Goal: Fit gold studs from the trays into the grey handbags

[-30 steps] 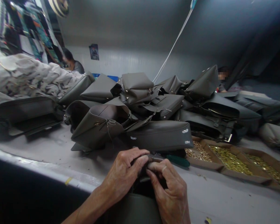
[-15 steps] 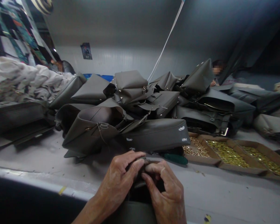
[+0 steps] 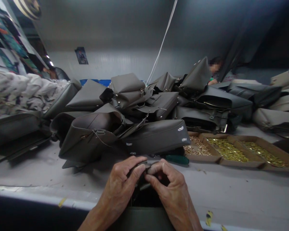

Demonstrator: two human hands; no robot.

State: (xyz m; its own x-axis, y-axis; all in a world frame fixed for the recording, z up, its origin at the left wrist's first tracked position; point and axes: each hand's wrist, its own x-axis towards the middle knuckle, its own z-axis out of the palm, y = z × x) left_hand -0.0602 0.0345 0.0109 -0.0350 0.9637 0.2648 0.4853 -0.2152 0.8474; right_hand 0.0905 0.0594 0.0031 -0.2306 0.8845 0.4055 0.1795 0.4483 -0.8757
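As the left hand (image 3: 121, 187) and right hand (image 3: 170, 192) pinch the near bag (image 3: 142, 221) by its rim, it seems soft, light, best held there.

Dark grey bag (image 3: 140, 220), mouth up at the table's (image 3: 38, 175) near edge, rim pinched

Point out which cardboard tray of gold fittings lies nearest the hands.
The leftmost tray, right beside the green tool handle and closest to the right hand.
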